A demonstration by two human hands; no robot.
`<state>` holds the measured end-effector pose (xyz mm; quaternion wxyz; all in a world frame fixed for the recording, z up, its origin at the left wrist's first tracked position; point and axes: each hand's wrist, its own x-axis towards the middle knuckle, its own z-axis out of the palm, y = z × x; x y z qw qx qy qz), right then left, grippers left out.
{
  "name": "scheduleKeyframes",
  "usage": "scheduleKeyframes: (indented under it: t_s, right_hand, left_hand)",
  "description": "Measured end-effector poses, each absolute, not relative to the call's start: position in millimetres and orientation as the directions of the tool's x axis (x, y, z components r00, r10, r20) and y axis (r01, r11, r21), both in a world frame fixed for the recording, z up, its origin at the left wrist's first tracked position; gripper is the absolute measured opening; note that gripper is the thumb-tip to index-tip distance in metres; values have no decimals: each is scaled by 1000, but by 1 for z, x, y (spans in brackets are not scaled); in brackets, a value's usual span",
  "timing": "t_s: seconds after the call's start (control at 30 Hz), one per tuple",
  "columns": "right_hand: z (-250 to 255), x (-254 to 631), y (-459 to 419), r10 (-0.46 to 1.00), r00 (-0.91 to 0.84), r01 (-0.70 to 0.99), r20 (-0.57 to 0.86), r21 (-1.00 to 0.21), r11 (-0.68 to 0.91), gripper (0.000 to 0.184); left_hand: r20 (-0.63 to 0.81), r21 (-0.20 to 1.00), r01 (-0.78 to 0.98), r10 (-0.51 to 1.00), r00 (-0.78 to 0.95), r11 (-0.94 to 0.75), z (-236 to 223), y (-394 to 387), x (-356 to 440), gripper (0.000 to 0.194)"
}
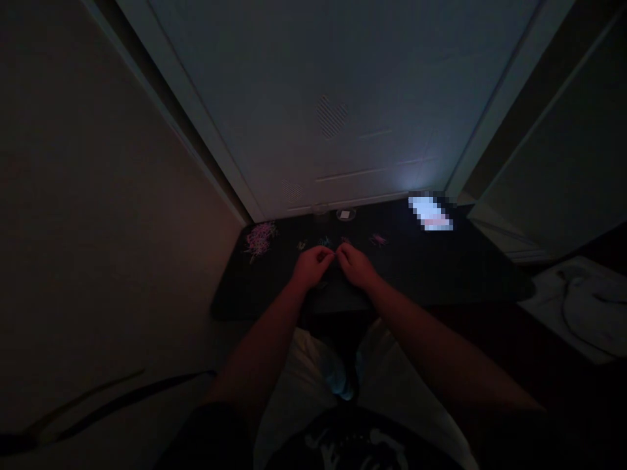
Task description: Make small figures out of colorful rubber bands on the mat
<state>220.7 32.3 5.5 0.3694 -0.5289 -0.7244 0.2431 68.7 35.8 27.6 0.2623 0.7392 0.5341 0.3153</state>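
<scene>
My left hand (313, 266) and my right hand (355, 264) meet fingertip to fingertip over the dark table (455, 274). Both are closed in a pinch, and whatever lies between the fingertips is too small and dim to name. Just beyond the fingers are little clusters of thin pieces: a bluish one (324, 241), a pinkish one (345, 240) partly behind my right hand, and a pale yellowish one (302, 245) to the left. Another pink cluster (379, 239) lies to the right. A larger heap of thin pink and white pieces (260, 239) sits at the table's left end.
At the back edge stand a clear round container (321, 210) and a shallow round dish (345, 214) with a white square. A bright, blurred-out screen (431, 213) glows at the back right. A pale panel (343, 78) rises behind the table; a wall (122, 228) is at left.
</scene>
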Motion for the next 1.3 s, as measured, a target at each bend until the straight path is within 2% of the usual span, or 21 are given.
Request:
scheduleKeyframes:
  t_s: [0.13, 0.37, 0.57, 0.8, 0.93, 1.17, 1.3]
  right_hand:
    - [7, 221, 33, 948, -128, 543, 290, -780, 312, 18]
    - [5, 221, 35, 942, -114, 535, 314, -780, 325, 14]
    - [7, 222, 33, 946, -117, 521, 301, -793, 317, 15]
    - [7, 222, 33, 948, -111, 524, 299, -793, 311, 14]
    - [7, 223, 33, 945, -120, 529, 304, -786, 320, 14]
    - [5, 222, 33, 945, -126, 558, 303, -766, 320, 14]
    - [4, 221, 32, 948, -135, 586, 289, -748, 311, 12]
  left_hand:
    - [212, 660, 695, 958, 192, -286, 31, 51, 60, 20]
    - [225, 395, 862, 944, 243, -316, 40, 89, 54, 19]
    - [184, 314, 895, 945, 269, -316, 43, 102, 57, 23]
    - [170, 379, 887, 962, 214, -264, 47, 99, 46, 32]
    - [189, 440, 860, 963, 192, -258, 55, 89, 30, 29]
    - [-41, 534, 784, 917, 398, -316, 58, 41, 6, 27]
    - [-70, 562, 746, 878, 474, -358, 47, 17, 2, 30]
